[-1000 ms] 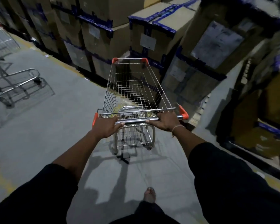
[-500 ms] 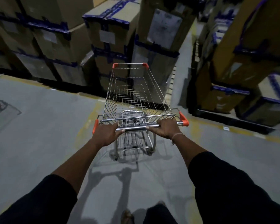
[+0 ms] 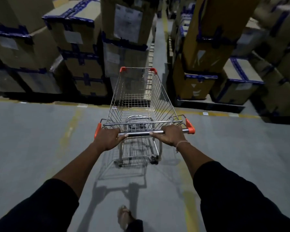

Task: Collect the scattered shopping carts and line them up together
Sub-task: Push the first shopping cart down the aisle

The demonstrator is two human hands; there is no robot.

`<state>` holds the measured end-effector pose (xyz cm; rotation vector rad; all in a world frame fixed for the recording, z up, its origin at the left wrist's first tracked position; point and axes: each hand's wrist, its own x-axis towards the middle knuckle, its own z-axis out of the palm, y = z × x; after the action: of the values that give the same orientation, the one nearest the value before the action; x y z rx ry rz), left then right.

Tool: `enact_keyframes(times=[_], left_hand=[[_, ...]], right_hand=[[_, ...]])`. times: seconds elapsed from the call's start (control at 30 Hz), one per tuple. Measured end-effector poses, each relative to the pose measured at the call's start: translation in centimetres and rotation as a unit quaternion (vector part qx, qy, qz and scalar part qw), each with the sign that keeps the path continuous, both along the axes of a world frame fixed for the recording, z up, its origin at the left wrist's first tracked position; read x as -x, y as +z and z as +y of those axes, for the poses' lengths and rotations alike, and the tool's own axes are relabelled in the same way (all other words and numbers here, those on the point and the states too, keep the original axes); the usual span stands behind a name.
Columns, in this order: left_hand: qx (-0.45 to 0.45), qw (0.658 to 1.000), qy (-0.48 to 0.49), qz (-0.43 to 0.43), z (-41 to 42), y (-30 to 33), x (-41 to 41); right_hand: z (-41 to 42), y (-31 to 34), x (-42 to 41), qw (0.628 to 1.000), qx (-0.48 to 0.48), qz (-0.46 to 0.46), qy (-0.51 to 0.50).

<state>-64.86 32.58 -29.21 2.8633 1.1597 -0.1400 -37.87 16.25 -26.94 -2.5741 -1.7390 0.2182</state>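
A wire shopping cart (image 3: 141, 104) stands on the grey concrete floor (image 3: 32, 139), directly ahead of the person and pointing toward a narrow aisle between stacks of cardboard boxes (image 3: 84, 52) bound with blue tape. Its basket is empty, with orange plastic caps at the front corners and at both ends of the metal handle bar (image 3: 141, 133). The left hand (image 3: 108, 139) has its grip closed around the bar near the left end, and the right hand (image 3: 172, 135), with a thin band at the wrist, has its grip closed around the bar near the right end. Both forearms emerge from dark sleeves (image 3: 241, 198). One foot (image 3: 124, 216) shows on the floor behind the cart, near a faded yellow floor line (image 3: 187, 206).
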Motion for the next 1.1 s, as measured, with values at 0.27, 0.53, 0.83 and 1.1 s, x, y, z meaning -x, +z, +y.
enact_keyframes(times=[0.27,0.53,0.83,1.1], left_hand=[[0.008,0.999,-0.047,-0.003,-10.2,0.0,-3.8],[0.015,0.994,-0.112,-0.007,-18.3,1.3,-8.4],[0.015,0.981,-0.194,-0.008,-23.1,0.9,-15.7],[0.018,0.962,-0.271,0.004,-26.5,0.8,-23.4]], right_hand=[[-13.0,-0.6,-2.0,0.998,-0.035,0.0,-0.045],[-23.3,-1.5,-4.3,0.992,-0.007,-0.023,-0.123],[-32.1,-1.4,-7.0,0.979,-0.003,-0.015,-0.204],[-38.3,-1.0,-10.1,0.957,-0.028,0.0,-0.289]])
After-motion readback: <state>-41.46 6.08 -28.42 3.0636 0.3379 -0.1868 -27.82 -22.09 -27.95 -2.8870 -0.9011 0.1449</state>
